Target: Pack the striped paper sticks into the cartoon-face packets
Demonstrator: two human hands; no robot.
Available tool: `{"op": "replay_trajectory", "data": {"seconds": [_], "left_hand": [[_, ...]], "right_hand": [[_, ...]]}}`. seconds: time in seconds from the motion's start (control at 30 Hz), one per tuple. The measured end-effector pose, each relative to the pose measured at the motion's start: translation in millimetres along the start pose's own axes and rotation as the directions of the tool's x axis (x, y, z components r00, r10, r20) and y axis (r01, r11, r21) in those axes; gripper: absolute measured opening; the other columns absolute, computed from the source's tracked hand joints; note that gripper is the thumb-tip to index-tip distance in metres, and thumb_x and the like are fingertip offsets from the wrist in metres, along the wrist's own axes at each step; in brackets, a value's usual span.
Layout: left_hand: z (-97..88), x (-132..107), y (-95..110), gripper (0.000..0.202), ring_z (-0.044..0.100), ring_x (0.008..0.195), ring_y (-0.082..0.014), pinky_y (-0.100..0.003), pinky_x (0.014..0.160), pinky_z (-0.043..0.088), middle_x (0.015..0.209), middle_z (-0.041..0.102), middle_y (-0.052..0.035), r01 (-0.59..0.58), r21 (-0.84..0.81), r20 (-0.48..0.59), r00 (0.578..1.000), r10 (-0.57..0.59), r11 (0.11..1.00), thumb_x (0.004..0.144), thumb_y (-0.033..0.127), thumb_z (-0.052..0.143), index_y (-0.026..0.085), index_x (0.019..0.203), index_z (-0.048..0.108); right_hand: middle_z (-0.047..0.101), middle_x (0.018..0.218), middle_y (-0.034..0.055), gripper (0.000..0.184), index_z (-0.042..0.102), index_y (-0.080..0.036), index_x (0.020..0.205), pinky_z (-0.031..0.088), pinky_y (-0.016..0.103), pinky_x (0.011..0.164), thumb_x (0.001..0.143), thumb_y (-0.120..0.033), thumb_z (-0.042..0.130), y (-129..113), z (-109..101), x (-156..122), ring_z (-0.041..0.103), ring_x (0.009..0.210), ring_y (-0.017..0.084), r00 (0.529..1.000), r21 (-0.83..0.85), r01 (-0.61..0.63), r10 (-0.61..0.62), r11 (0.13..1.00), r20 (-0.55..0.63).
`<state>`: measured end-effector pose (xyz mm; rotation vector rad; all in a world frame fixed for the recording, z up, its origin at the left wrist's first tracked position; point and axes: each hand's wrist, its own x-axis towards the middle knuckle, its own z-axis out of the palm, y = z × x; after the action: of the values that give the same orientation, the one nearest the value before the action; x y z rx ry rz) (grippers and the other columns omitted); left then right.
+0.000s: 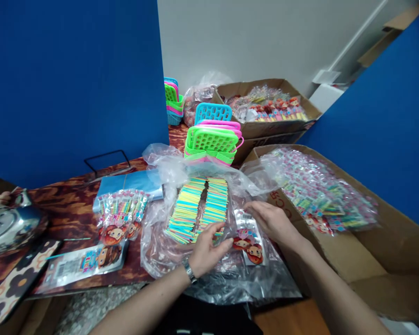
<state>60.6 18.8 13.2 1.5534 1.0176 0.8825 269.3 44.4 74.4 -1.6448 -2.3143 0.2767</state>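
Thin yellow, blue and pink sticks [185,209] lie in two rows on a clear plastic bag [153,251] spread on the table. My left hand [208,249] is over the near end of the right row, thumb apart from the fingers, holding nothing I can see. My right hand [274,221] is at the top right edge of the flat packets [253,232] printed with red-haired cartoon figures. Its fingers are stretched out; whether they touch the packets I cannot tell.
Several filled packets [120,214] lie left on a blue sheet [125,181], near a single packet [87,265], a phone [21,279] and a metal kettle [14,228]. Behind stand plastic baskets [212,139]. Cardboard boxes [352,256] with packets stand right; another person's hand [2,197] shows far left.
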Motion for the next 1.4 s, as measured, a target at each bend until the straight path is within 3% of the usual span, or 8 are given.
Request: {"op": "replay_trajectory", "data": {"seconds": [0.13,0.27,0.37,0.5,0.67,0.8,1.0,1.4], "left_hand": [[12.5,5.2,4.6,0.023,0.061,0.072,-0.0157,-0.025,0.065,0.048,0.08,0.068,-0.0058,0.086,-0.113,0.079,0.994,-0.078,0.99,0.081,0.031,0.053,0.012,0.085,0.065],[-1.1,-4.9,-1.4,0.028,0.053,0.054,-0.0111,-0.021,0.053,0.04,0.058,0.062,-0.0008,0.137,-0.133,0.132,0.984,-0.12,0.982,0.08,0.032,0.053,0.012,0.064,0.063],[-15.5,-17.6,-10.6,0.024,0.053,0.054,-0.0118,-0.021,0.052,0.04,0.059,0.063,-0.0013,0.189,-0.106,0.096,0.979,-0.179,0.976,0.072,0.034,0.063,0.012,0.062,0.063],[-28.5,-37.1,-22.5,0.025,0.052,0.053,-0.0114,-0.021,0.053,0.039,0.057,0.061,-0.0009,0.26,-0.133,0.005,0.965,-0.262,0.956,0.064,0.033,0.071,0.013,0.059,0.057],[-33.6,-56.8,-29.9,0.024,0.05,0.055,-0.0106,-0.02,0.051,0.037,0.061,0.06,-0.0011,0.301,-0.175,0.038,0.953,-0.299,0.937,0.065,0.031,0.069,0.014,0.062,0.053],[-37.2,-60.8,-27.7,0.024,0.046,0.051,-0.0086,-0.019,0.049,0.035,0.057,0.056,0.0014,0.338,-0.212,0.056,0.941,-0.334,0.917,0.065,0.03,0.069,0.014,0.062,0.051],[-40.0,-60.9,-25.2,0.025,0.045,0.05,-0.008,-0.019,0.048,0.034,0.056,0.055,0.0012,0.35,-0.2,0.056,0.937,-0.346,0.915,0.065,0.03,0.069,0.013,0.062,0.051],[-39.0,-61.8,-32.5,0.026,0.049,0.054,-0.0101,-0.021,0.051,0.037,0.061,0.06,-0.0013,0.324,-0.21,0.032,0.945,-0.325,0.922,0.067,0.033,0.069,0.014,0.064,0.053]], "right_hand": [[0.066,0.085,0.0034,0.019,0.057,-0.021,0.091,0.047,0.025,0.07,0.089,-0.031,0.041,-35.0,-3.3,-3.2,0.062,0.078,0.015,0.992,0.2,0.056,-0.033,0.978,-0.12],[0.062,0.067,0.0014,0.019,0.058,-0.019,0.073,0.044,0.021,0.058,0.085,-0.032,0.05,-54.6,10.0,-8.7,0.058,0.061,0.012,0.989,0.252,0.061,-0.024,0.966,-0.145],[0.063,0.07,0.0018,0.019,0.059,-0.018,0.075,0.044,0.021,0.062,0.086,-0.028,0.048,-60.7,19.9,-11.8,0.059,0.065,0.012,0.992,0.348,0.11,-0.084,0.931,-0.089],[0.066,0.092,0.0038,0.022,0.057,-0.02,0.1,0.047,0.023,0.07,0.091,-0.027,0.039,-56.6,39.3,-7.1,0.061,0.083,0.013,0.987,0.493,0.075,-0.134,0.867,0.087],[0.063,0.095,0.0111,0.024,0.056,-0.014,0.105,0.046,0.034,0.079,0.086,-0.026,0.048,-48.1,84.8,8.0,0.056,0.09,0.022,0.989,0.013,0.114,-0.115,0.993,0.099],[0.061,0.09,0.0117,0.021,0.057,-0.013,0.099,0.045,0.035,0.073,0.081,-0.024,0.056,-49.2,108.7,14.3,0.054,0.086,0.025,0.972,-0.301,0.177,-0.118,0.937,0.202],[0.059,0.085,0.0087,0.011,0.057,-0.015,0.091,0.042,0.032,0.07,0.084,-0.016,0.049,-47.3,112.4,15.4,0.052,0.082,0.023,0.963,-0.345,0.207,-0.129,0.915,0.237],[0.058,0.088,0.0114,0.019,0.054,-0.014,0.085,0.039,0.033,0.075,0.081,-0.003,0.04,-44.8,111.8,20.1,0.051,0.086,0.023,0.958,-0.28,0.149,-0.069,0.948,0.279]]}}
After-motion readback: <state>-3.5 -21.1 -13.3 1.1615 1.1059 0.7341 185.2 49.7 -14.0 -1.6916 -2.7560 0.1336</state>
